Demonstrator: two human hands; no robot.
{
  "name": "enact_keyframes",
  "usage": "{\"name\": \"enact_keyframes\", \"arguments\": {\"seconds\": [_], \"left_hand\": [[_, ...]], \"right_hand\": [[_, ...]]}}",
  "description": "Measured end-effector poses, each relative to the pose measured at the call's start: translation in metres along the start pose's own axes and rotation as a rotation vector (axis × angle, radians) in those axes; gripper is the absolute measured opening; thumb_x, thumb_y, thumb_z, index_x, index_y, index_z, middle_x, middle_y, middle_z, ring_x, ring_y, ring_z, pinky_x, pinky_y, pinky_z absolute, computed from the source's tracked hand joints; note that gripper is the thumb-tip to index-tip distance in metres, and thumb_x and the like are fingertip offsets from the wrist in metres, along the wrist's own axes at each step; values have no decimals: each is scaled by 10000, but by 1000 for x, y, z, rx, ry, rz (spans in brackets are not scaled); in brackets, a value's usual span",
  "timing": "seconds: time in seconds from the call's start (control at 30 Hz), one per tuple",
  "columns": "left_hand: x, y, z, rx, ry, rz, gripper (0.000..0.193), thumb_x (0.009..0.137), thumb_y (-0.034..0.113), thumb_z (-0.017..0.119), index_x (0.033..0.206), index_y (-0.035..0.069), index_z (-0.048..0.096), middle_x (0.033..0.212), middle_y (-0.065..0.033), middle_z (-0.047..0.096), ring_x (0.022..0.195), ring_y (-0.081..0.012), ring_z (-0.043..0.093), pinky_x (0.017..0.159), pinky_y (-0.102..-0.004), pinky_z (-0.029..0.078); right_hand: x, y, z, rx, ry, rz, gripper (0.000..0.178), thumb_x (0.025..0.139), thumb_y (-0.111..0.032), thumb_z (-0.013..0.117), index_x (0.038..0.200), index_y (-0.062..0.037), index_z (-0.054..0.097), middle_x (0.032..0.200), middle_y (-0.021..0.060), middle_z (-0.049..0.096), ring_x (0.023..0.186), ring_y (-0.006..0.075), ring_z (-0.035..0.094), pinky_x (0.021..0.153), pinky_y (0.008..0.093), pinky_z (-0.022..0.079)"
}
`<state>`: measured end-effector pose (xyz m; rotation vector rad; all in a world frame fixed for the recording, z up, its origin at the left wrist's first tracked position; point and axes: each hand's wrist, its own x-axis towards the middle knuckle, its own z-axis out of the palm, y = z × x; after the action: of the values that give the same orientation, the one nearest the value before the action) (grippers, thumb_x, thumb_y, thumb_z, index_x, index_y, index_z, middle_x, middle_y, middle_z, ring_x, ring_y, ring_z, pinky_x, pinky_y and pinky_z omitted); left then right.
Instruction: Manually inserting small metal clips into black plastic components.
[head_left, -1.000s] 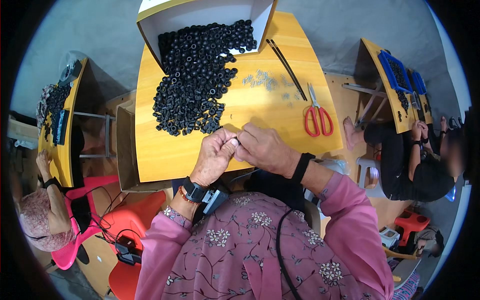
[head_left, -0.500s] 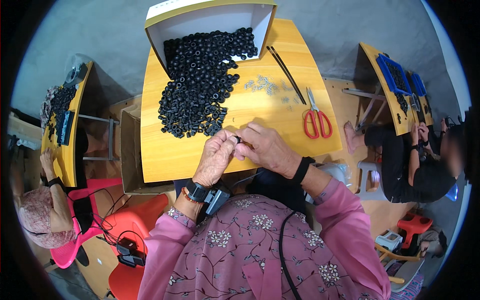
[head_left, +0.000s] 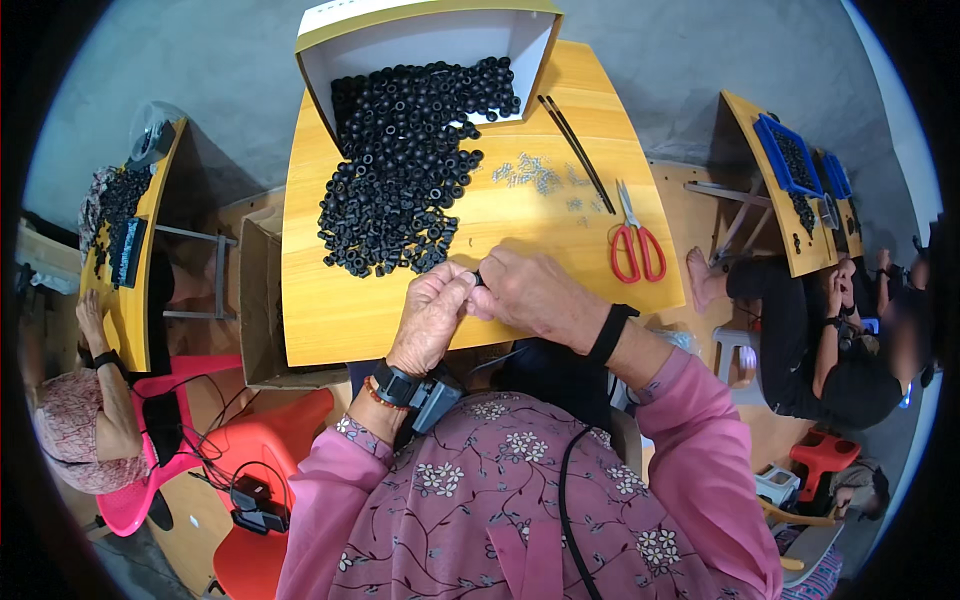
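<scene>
Above the near part of the yellow table, my left hand [head_left: 432,308] and my right hand [head_left: 527,290] meet, fingers pinched on a small black ring-shaped piece [head_left: 477,279]. Fingers cover most of that piece. Just beyond my left hand spreads a heap of small round black pieces [head_left: 390,200], spilling from a white-lined carton [head_left: 535,45] tipped on its side. Farther right lie several tiny clear or silvery bits [head_left: 530,174]. Scissors with red handles [head_left: 637,250] rest right of my right hand, and two thin black sticks [head_left: 577,150] lie beyond them.
A brown cardboard box [head_left: 262,290] stands against the table's left side. Near my left elbow is a red chair [head_left: 250,450] with cables and a black device. On both sides, people sit at other yellow tables with black pieces; blue trays [head_left: 787,155] lie on the right one.
My right hand has turned slightly over the small piece, and less of the piece shows. At the right, the other person's hands and head have shifted a little.
</scene>
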<state>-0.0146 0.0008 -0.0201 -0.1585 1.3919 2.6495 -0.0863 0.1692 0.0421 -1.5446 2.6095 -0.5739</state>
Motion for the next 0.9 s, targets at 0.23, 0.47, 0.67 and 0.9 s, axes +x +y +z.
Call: {"name": "enact_keyframes", "arguments": {"seconds": [0.23,0.47,0.67,0.9], "left_hand": [[1,-7,-2,77,24,-4,166,1040,160,513,961,30,580,835,-66,653,741,-148,628,720,-295,528],[2,-3,8,57,90,6,185,1048,151,506,938,27,587,805,-22,639,686,-80,560,676,-229,467],[-2,1,6,-85,70,31,165,1042,168,536,1034,13,592,928,-66,668,753,-111,618,758,-261,518],[-13,3,-1,77,-113,138,145,950,56,662,1071,28,587,1010,-117,691,900,-190,700,818,-338,581]], "right_hand": [[2,0,5,-247,-11,-190,194,867,-233,631,824,-45,604,791,100,583,734,265,648,608,393,536],[2,1,17,-47,90,48,226,884,-255,637,836,-36,607,791,120,613,730,298,652,627,417,529],[-11,0,-8,339,77,258,301,891,-271,708,949,17,643,781,146,635,699,275,644,621,383,502],[-22,20,-5,546,251,345,251,889,-133,693,1046,60,659,836,215,666,718,370,649,677,426,519]]}}
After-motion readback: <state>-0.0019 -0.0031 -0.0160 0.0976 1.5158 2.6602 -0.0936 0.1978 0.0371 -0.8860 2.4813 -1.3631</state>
